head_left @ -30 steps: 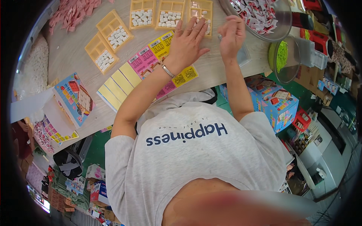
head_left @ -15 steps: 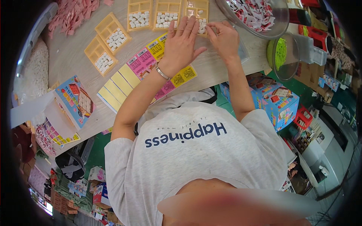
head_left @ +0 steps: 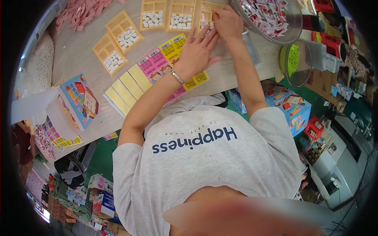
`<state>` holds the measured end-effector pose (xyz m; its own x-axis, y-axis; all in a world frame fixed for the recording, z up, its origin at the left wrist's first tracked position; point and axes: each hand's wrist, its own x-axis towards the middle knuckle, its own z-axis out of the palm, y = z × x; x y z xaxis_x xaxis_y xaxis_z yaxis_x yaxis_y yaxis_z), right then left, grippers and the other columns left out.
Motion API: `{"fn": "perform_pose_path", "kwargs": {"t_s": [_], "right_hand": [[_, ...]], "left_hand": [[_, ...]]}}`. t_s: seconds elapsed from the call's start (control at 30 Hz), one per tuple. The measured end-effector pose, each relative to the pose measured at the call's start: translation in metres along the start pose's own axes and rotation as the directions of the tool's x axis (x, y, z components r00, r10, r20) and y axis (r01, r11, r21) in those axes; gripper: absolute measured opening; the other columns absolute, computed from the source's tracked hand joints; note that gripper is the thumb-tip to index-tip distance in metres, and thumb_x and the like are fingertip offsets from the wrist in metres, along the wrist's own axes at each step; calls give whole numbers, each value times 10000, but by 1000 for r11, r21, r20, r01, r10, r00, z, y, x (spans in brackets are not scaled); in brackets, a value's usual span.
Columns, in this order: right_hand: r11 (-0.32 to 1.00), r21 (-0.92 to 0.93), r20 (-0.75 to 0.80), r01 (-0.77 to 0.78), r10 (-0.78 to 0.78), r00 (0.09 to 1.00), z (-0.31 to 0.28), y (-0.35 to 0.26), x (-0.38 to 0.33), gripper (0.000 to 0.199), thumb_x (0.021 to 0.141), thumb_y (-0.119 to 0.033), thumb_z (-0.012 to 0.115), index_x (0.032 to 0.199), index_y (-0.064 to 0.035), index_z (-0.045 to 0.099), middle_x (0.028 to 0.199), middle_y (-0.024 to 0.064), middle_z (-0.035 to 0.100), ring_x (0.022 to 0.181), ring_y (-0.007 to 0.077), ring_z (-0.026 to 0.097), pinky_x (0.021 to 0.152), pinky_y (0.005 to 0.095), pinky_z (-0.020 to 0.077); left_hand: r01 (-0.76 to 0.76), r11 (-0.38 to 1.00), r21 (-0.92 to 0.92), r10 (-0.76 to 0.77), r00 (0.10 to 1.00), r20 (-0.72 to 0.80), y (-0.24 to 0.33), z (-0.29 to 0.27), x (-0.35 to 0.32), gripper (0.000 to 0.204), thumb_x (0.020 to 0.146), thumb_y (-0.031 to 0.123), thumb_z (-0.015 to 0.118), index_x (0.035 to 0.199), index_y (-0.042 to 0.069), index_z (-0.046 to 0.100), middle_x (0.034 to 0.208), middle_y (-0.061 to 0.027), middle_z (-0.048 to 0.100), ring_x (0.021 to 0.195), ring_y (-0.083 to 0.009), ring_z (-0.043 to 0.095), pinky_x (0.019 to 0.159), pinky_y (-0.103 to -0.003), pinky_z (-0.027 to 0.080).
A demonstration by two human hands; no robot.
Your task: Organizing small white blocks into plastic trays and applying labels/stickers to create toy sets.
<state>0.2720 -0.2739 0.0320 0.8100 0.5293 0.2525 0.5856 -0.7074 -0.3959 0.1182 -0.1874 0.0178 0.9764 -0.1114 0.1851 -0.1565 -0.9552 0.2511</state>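
Several pale yellow divided trays stand in a fan at the table's far side, with small white marshmallow-like pieces point(head_left: 180, 21) in their near compartments. My hands are at the rightmost tray point(head_left: 208, 6). My left hand point(head_left: 198, 55) lies palm down with fingers stretched, its fingertips at that tray's near edge by the white pieces. My right hand point(head_left: 229, 24) bends over the tray's right side, fingers curled together over its upper compartments. Whatever those fingers hold is hidden. Beneath my left forearm lies a sticker sheet point(head_left: 132, 84) in yellow and pink.
A clear bowl of wrapped sachets point(head_left: 263, 17) stands at far right, near a bowl of green bits point(head_left: 291, 61). Pink packets point(head_left: 80, 13) are heaped at far left. A blue printed box point(head_left: 80, 103) sits at left, below a bag of white pieces point(head_left: 41, 63).
My right hand has moved up and over the tray's right side, its fingers now over the upper compartments. My left hand has slid nearer, off the tray's middle. The view has shifted slightly.
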Motion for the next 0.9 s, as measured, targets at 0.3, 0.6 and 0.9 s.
{"fn": "perform_pose_path", "kwargs": {"t_s": [0.3, 0.6, 0.9], "right_hand": [[998, 40, -154, 53, -46, 987, 3, 2, -17, 156, 867, -206, 679, 986, -131, 747, 934, 98, 687, 837, 322, 676, 725, 419, 545], [993, -117, 64, -19, 27, 998, -2, -5, -8, 179, 859, -275, 703, 916, -117, 765, 897, 95, 685, 815, 302, 681, 714, 424, 542], [1000, 17, 22, 19, -19, 1000, -9, -5, -26, 161, 843, -233, 730, 913, -88, 741, 863, 73, 677, 768, 277, 680, 678, 389, 536]], "left_hand": [[291, 848, -443, -399, 901, -172, -34, -62, -25, 380, 884, 298, 669, 1204, 94, 644, 1212, -69, 663, 1126, -240, 609, 1030, -497, 407], [104, 994, 19, -90, 926, -366, -55, -9, 30, 107, 833, 130, 604, 888, 144, 695, 863, 3, 674, 905, -206, 649, 955, -405, 408], [196, 981, -11, -188, 926, -328, -66, -5, 42, 83, 813, 186, 641, 770, 179, 711, 799, 9, 669, 879, -173, 654, 887, -390, 400]]}}
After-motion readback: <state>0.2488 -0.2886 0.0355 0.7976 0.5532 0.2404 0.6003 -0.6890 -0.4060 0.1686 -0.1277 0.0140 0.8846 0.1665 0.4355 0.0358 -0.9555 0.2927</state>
